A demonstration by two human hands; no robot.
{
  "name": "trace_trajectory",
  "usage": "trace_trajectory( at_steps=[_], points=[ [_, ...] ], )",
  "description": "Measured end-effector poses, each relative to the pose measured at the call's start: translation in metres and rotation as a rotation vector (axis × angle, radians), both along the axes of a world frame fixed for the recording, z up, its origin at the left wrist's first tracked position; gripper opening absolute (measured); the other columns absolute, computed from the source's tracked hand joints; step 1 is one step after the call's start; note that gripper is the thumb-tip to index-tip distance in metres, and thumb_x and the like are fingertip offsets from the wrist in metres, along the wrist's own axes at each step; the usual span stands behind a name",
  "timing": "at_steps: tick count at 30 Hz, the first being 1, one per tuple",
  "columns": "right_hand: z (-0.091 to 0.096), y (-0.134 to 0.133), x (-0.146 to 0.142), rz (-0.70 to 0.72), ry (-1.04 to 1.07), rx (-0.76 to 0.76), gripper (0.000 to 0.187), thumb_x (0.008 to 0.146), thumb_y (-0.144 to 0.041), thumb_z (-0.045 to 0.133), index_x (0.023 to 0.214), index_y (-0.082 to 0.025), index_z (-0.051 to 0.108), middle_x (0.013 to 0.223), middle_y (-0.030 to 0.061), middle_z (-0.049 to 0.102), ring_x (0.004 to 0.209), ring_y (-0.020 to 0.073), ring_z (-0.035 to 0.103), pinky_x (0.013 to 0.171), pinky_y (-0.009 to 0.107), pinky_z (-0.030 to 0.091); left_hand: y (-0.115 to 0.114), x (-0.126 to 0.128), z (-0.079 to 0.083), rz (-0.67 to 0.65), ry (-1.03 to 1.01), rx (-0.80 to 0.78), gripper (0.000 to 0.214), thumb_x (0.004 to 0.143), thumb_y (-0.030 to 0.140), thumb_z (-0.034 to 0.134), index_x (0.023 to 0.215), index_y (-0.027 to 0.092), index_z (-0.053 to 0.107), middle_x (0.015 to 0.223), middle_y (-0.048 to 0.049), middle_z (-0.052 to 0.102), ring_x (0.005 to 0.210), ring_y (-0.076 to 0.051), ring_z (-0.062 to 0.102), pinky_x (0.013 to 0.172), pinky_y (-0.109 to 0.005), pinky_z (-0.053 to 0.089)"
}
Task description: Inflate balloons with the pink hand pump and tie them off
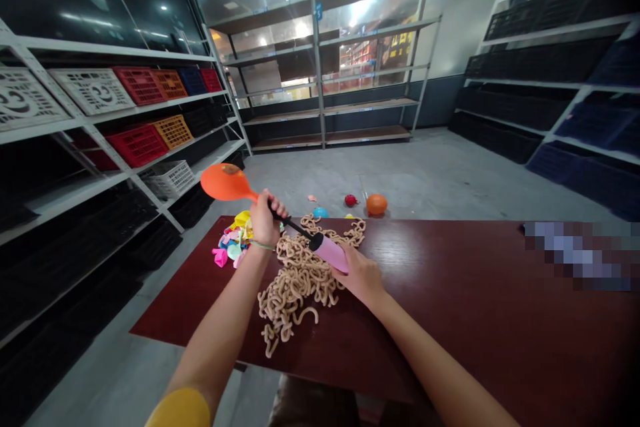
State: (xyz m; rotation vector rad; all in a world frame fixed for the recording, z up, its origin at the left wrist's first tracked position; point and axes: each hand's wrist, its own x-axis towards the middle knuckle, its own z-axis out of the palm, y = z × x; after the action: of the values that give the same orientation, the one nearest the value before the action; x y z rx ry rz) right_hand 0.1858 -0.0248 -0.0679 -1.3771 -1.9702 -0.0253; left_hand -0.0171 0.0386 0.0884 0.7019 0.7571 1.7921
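Note:
Between my hands is a balloon pump with a pink barrel [331, 253] and a thin black rod [299, 229]. My left hand [267, 217] is closed around the pump's black end and the neck of a partly inflated orange balloon [225, 182], which sticks out to the left. My right hand [361, 277] grips the pink barrel at its near end. Beneath the pump, a heap of beige, curled, rope-like pieces [295, 287] lies on the table. Left of the heap is a pile of limp balloons [234, 250] in several colours, partly behind my left hand.
The dark red table [450, 293] extends to the right, with a pixelated object [575, 253] at its far right. On the floor beyond lie an orange balloon [377, 204] and a small red balloon [351, 200]. Shelves with crates [140, 143] stand at the left.

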Motion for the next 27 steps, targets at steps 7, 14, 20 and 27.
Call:
trace_trajectory(
  at_steps=[7, 14, 20, 27],
  points=[
    [0.0, 0.0, 0.004, -0.113, 0.066, -0.001, 0.049, 0.079, -0.035, 0.062, 0.124, -0.021, 0.05, 0.109, 0.0066, 0.069, 0.09, 0.0231, 0.068, 0.069, 0.029, 0.048, -0.005, 0.067, -0.037, -0.041, 0.013, 0.034, 0.044, 0.08, 0.055, 0.064, 0.066, 0.019, 0.043, 0.049, 0.0071, 0.037, 0.038, -0.006, 0.036, 0.038, -0.02, 0.028],
    [0.001, 0.001, 0.006, -0.12, 0.084, -0.022, 0.045, 0.079, -0.037, 0.062, 0.121, -0.022, 0.054, 0.106, 0.0065, 0.069, 0.088, 0.0231, 0.068, 0.066, 0.029, 0.047, -0.021, 0.072, -0.054, -0.179, -0.028, 0.093, 0.044, 0.079, 0.059, 0.064, 0.071, 0.019, 0.046, 0.06, 0.003, 0.047, 0.05, -0.008, 0.048, 0.051, -0.022, 0.041],
    [-0.005, 0.001, 0.006, -0.043, 0.06, 0.021, 0.051, 0.079, -0.037, 0.062, 0.126, -0.021, 0.052, 0.108, 0.0076, 0.069, 0.089, 0.0229, 0.068, 0.068, 0.03, 0.05, -0.026, 0.066, -0.045, 0.065, 0.066, 0.114, 0.038, 0.085, 0.054, 0.057, 0.073, 0.02, 0.045, 0.058, 0.0043, 0.047, 0.045, -0.008, 0.045, 0.044, -0.021, 0.039],
    [-0.004, 0.001, 0.003, -0.006, 0.064, 0.013, 0.05, 0.08, -0.037, 0.061, 0.126, -0.021, 0.049, 0.111, 0.0078, 0.068, 0.089, 0.0231, 0.068, 0.069, 0.031, 0.051, -0.002, 0.04, 0.007, 0.2, 0.057, 0.19, 0.034, 0.087, 0.046, 0.057, 0.071, 0.02, 0.043, 0.054, 0.0063, 0.041, 0.037, -0.005, 0.037, 0.035, -0.019, 0.026]
  ],
)
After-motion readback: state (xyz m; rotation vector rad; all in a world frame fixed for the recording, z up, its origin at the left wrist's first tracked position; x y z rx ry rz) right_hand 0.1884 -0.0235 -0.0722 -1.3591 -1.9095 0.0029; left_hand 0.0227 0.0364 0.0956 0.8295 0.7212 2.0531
